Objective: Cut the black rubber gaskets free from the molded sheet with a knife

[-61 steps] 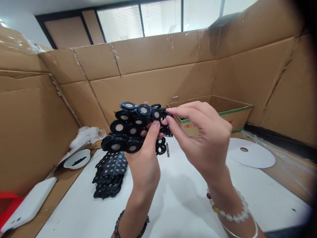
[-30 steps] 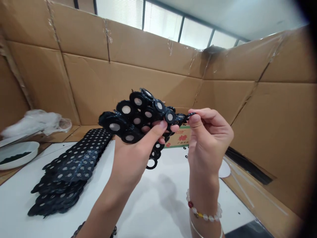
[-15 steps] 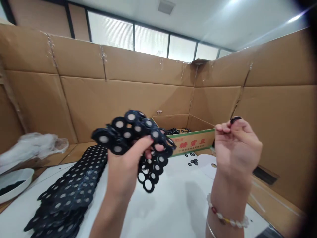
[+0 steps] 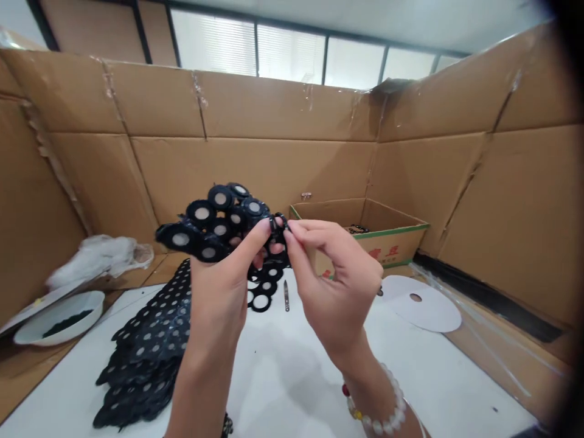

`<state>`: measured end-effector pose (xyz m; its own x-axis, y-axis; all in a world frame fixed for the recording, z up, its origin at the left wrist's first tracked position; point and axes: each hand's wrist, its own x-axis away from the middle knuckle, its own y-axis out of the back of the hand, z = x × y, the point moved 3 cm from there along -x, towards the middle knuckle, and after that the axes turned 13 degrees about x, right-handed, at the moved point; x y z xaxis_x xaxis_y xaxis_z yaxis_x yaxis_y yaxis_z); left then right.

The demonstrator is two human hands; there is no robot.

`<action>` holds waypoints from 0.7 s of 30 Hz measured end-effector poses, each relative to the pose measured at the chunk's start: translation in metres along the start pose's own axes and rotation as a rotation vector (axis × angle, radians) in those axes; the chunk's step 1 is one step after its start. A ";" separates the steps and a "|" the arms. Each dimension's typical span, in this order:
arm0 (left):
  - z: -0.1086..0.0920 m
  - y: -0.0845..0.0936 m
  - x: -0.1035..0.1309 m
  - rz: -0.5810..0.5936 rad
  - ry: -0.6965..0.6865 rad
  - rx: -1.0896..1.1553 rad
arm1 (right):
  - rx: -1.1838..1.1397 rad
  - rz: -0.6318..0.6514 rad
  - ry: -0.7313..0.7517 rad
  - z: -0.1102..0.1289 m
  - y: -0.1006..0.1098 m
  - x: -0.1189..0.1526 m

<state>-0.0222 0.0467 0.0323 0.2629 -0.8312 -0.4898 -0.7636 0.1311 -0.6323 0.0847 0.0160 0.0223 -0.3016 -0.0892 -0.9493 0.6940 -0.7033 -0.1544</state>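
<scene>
My left hand (image 4: 223,283) grips a bent sheet of joined black rings (image 4: 219,229) with pale round centres, raised above the table. Its thumb presses on the near face, and the lower part of the sheet hangs behind the hand. At the sheet's right edge, my right hand (image 4: 340,277) is closed in a pinch on a black ring (image 4: 281,220). Whether that ring is still joined to the sheet cannot be made out. To the left, a stack of similar black sheets (image 4: 152,347) lies on the white table, partly behind my left forearm.
An open carton (image 4: 396,243) with black pieces inside stands behind my right hand. Right of it lies a white disc (image 4: 429,304) with a hole. Tweezers (image 4: 286,297) lie mid-table. A white bowl (image 4: 93,310) and clear plastic (image 4: 103,258) sit left. Cardboard walls (image 4: 255,164) surround the table.
My right hand, earlier raised apart at the right with a small black piece in its fingers, has come left to the sheet's edge. My left hand keeps hold of the sheet, slightly further left.
</scene>
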 end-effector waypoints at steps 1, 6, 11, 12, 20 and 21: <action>0.000 0.000 0.000 -0.009 -0.019 -0.026 | -0.015 0.002 -0.012 -0.002 0.001 -0.001; 0.004 -0.003 0.008 0.013 -0.109 -0.085 | -0.097 -0.029 -0.110 -0.005 0.010 -0.006; 0.003 -0.008 0.021 -0.025 -0.222 -0.157 | -0.288 0.098 -0.262 -0.001 0.013 -0.009; 0.003 -0.008 0.022 -0.048 -0.254 -0.180 | -0.312 0.133 -0.286 -0.002 0.012 -0.009; 0.037 -0.005 0.007 0.050 -0.261 -0.335 | -0.458 0.208 -0.564 -0.058 -0.017 -0.006; 0.042 -0.004 0.003 0.092 -0.212 -0.312 | -0.443 0.195 -0.577 -0.068 -0.016 -0.008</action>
<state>0.0068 0.0660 0.0080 0.2765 -0.6889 -0.6700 -0.9236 0.0021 -0.3834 0.1203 0.0756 0.0134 -0.3561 -0.6242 -0.6954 0.9313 -0.2982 -0.2092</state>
